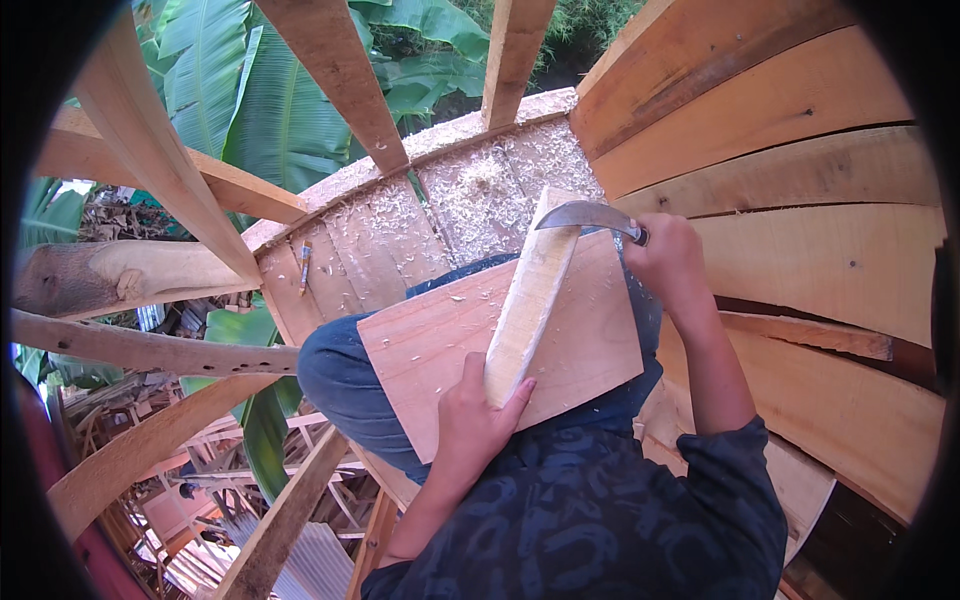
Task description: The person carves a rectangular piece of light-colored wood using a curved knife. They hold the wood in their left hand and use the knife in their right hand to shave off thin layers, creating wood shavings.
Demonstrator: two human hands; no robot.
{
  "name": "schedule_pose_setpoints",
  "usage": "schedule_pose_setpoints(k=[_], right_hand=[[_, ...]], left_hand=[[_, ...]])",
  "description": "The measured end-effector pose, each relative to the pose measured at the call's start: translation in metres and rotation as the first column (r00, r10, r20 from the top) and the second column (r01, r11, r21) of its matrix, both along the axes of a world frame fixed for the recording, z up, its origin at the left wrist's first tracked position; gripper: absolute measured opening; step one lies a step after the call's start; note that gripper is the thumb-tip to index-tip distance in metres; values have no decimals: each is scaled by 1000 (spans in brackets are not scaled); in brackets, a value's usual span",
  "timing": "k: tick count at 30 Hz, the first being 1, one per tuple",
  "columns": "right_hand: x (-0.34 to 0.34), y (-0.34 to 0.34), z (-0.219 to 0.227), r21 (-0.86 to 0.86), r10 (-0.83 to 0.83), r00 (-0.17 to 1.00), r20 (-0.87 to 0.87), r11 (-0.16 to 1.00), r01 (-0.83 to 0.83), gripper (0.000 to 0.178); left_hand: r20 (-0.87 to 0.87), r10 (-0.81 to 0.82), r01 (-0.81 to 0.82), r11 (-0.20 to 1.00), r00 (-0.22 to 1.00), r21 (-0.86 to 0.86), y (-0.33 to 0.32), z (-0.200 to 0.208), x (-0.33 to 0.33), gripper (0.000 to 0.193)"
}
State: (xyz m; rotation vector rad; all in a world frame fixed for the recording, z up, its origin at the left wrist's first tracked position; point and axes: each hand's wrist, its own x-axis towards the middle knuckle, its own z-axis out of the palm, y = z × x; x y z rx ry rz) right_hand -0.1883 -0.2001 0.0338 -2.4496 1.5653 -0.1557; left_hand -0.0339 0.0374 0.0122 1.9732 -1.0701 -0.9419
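Observation:
My left hand (474, 412) grips the near end of a pale wooden strip (530, 300), its thumb and fingers on either side. The strip slants away from me over a flat reddish board (440, 340) that rests across my lap. In my right hand (668, 255) is a curved knife (590, 214), held by its handle, which the fist mostly hides. Its blade lies across the strip near the far end, with the tip to the left. A few small shavings dot the board.
Wood shavings (485, 195) cover the plank floor (345, 245) ahead. A slim pen-like object (304, 268) lies on it at the left. A plank wall (800, 260) rises close on my right. Upright posts (340, 80) and open gaps stand ahead and left, with a drop toward scattered timber below.

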Motion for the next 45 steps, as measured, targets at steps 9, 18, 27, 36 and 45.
schedule_pose_setpoints(k=[9,18,27,36,45], right_hand=[[-10,-7,23,125,-196,977,84,975,184,22],[-5,14,8,57,22,999,-45,998,-19,20],[-11,10,32,194,-211,975,-68,956,220,20],[-16,23,3,22,44,983,-180,999,-41,16],[-10,3,-1,-39,-38,992,-123,999,34,20]], left_hand=[[40,-9,9,1000,999,-3,7,-3,1,48],[33,18,-18,1000,999,18,1,1,-3,45],[93,11,-12,1000,996,12,6,-3,-2,47],[71,7,-6,1000,997,-7,5,-2,-3,45],[33,0,0,1000,999,1,5,1,-1,44]])
